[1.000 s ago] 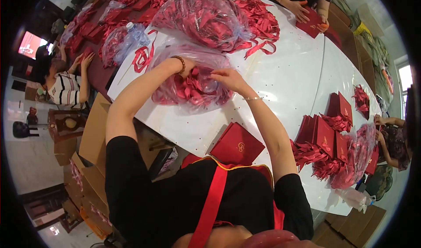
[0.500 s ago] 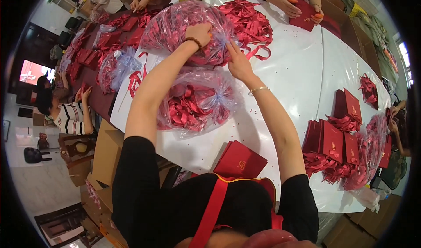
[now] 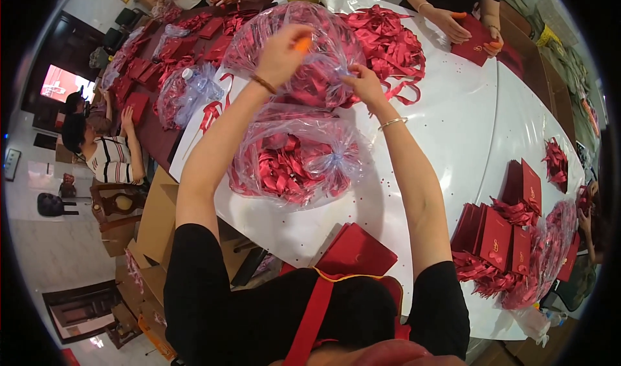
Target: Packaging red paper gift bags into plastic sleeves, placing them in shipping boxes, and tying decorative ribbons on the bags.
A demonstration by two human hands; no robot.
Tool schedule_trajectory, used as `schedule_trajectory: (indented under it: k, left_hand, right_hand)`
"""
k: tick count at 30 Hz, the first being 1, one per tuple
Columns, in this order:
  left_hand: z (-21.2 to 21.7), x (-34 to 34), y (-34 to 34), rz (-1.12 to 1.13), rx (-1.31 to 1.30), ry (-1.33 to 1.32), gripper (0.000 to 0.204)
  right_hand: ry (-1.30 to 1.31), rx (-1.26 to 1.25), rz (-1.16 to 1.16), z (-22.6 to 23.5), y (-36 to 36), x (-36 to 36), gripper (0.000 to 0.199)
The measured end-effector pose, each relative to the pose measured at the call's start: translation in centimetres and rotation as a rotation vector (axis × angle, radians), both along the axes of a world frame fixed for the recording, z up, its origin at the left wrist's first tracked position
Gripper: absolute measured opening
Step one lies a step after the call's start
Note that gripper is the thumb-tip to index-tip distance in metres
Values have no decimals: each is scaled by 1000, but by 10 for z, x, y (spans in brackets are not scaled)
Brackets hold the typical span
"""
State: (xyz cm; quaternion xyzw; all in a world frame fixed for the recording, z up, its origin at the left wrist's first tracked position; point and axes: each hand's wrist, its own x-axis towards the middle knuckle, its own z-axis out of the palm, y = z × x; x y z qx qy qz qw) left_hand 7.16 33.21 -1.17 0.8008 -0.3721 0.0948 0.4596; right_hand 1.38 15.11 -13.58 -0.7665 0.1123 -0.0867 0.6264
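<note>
A clear plastic bag [image 3: 259,39] full of red ribbons bulges on the white table in front of me. My right hand [image 3: 365,88] pinches its gathered, bluish plastic between thumb and fingers. My left hand [image 3: 282,57] hovers over the bag's top, slightly smeared by motion. An orange finger cover [image 3: 302,44] shows on it; whether its bent fingers hold plastic cannot be made out. Nearer to me lies a second knotted plastic bag [image 3: 291,169] of red ribbons. Loose red ribbons [image 3: 386,46] are heaped beyond my right hand.
Red gift bags [image 3: 357,249] lie at the table's near edge. More red bags [image 3: 495,236] with ribbons stand at the right beside a filled plastic bag [image 3: 553,249]. Across the table, a person's hands [image 3: 456,30] hold a red bag. Other people work at a dark table [image 3: 155,152] on the left.
My left hand has lifted off the bag's gathered plastic and moved slightly left. My right hand has curled from extended fingers into a pinch. The whole view has shifted a little.
</note>
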Motion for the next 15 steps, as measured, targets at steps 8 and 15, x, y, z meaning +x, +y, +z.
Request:
schedule_trajectory:
  k: [8,15]
  left_hand:
    - [-36,-2,-29,-116,493,-484,19]
    - [-33,-13,-42,89,102,-144,16]
  right_hand:
    - [24,658,159,30,-25,-15,25]
    - [45,306,151,41,-19,-22,28]
